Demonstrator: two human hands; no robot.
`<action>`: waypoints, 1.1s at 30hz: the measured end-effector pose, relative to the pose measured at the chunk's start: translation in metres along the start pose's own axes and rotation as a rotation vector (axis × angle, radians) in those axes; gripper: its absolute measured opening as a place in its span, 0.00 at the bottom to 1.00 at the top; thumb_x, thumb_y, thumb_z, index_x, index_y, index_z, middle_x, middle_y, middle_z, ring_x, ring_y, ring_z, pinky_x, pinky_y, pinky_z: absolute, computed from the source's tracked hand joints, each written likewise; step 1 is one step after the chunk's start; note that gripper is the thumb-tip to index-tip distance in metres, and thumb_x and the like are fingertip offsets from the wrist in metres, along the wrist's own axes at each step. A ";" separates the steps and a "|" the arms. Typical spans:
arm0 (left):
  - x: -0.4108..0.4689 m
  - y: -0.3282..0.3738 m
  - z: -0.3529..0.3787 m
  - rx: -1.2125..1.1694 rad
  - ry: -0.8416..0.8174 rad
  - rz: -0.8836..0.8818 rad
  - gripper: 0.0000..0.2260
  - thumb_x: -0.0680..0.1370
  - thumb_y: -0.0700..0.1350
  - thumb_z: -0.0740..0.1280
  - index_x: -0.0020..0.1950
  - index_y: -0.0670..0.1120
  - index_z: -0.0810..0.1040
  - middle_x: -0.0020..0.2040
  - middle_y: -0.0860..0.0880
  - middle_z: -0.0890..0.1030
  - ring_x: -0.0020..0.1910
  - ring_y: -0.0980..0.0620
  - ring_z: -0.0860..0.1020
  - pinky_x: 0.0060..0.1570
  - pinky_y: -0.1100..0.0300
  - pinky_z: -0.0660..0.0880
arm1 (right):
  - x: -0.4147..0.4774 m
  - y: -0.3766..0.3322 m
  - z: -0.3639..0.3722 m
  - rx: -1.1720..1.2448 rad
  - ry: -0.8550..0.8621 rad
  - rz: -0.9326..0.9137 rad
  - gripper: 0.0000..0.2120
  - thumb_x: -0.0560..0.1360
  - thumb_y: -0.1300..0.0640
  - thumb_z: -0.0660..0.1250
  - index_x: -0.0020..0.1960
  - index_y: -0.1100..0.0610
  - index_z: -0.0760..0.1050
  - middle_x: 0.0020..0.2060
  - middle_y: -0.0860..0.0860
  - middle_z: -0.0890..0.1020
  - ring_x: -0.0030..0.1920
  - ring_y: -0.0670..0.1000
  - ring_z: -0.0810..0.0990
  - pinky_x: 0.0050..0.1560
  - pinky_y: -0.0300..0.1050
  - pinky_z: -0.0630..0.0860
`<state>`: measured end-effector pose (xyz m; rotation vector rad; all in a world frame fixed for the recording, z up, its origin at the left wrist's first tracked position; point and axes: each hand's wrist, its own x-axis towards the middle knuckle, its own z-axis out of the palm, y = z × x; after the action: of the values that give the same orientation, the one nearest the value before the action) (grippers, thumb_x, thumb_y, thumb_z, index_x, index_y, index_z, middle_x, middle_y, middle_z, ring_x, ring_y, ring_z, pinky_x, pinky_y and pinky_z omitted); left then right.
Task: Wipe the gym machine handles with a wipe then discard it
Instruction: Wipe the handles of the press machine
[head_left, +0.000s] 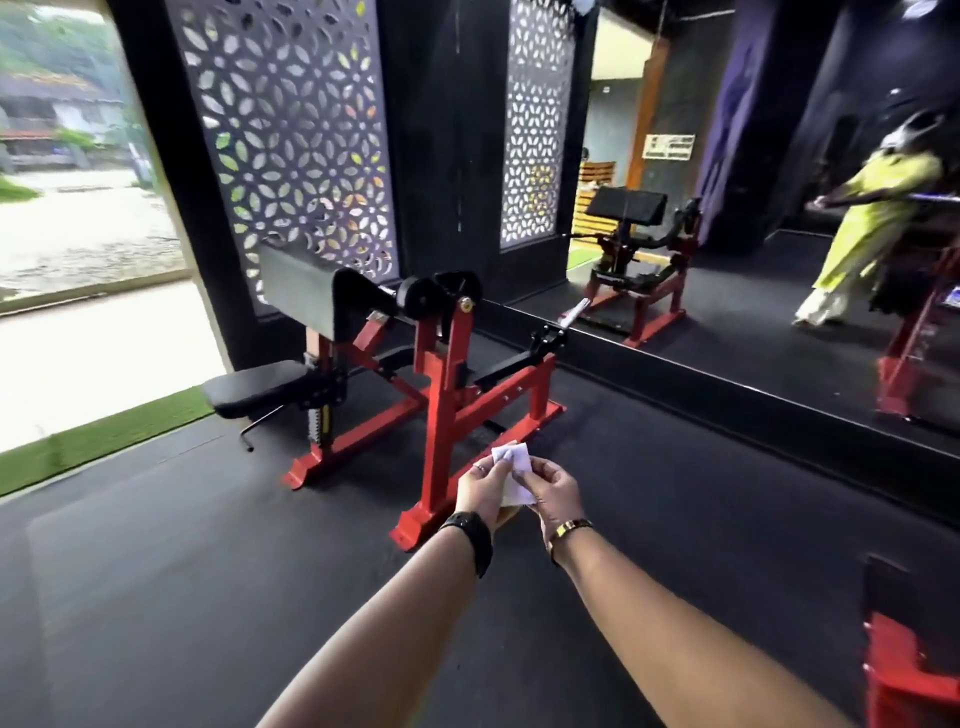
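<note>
A small white wipe (514, 470) is held out in front of me with both hands. My left hand (482, 489) pinches its left edge and my right hand (557, 493) pinches its right side. Beyond the hands stands a red-framed gym machine (447, 374) with a black seat (254, 387) and a black arm pad (301, 291). Its black handle bar (548, 340) sticks out to the right, ending in a silver tip near the mirror. Both hands are well short of the handle.
A wall mirror (753, 208) on the right reflects the machine and a person in yellow-green clothes. A patterned screen (291, 130) stands behind the machine. Another red frame (904, 670) sits at the lower right. Black rubber floor (182, 571) spreads around, with a green strip by the open doorway at left.
</note>
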<state>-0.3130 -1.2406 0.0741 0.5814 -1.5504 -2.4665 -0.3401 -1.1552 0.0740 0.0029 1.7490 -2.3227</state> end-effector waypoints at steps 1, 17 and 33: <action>0.023 0.001 0.007 0.018 -0.020 0.007 0.04 0.79 0.40 0.64 0.49 0.44 0.79 0.42 0.44 0.81 0.36 0.51 0.79 0.41 0.58 0.77 | 0.024 -0.003 -0.003 -0.017 0.023 -0.005 0.06 0.71 0.70 0.69 0.44 0.62 0.77 0.38 0.54 0.80 0.40 0.52 0.77 0.46 0.45 0.74; 0.365 0.011 0.178 0.311 -0.237 -0.044 0.13 0.73 0.52 0.71 0.42 0.42 0.81 0.40 0.41 0.81 0.39 0.46 0.76 0.41 0.53 0.71 | 0.367 -0.095 -0.093 -0.048 0.243 -0.042 0.12 0.72 0.73 0.64 0.40 0.57 0.76 0.43 0.59 0.80 0.42 0.56 0.78 0.54 0.56 0.75; 0.685 0.003 0.413 0.359 -0.499 -0.072 0.09 0.72 0.47 0.73 0.44 0.41 0.82 0.41 0.42 0.82 0.41 0.47 0.78 0.41 0.56 0.73 | 0.678 -0.191 -0.210 0.146 0.562 -0.103 0.05 0.75 0.71 0.62 0.47 0.65 0.75 0.44 0.60 0.79 0.41 0.54 0.78 0.45 0.48 0.77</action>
<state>-1.1055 -1.1363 0.0748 0.0549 -2.2168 -2.5271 -1.0637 -1.0313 0.0993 0.6651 1.8295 -2.7024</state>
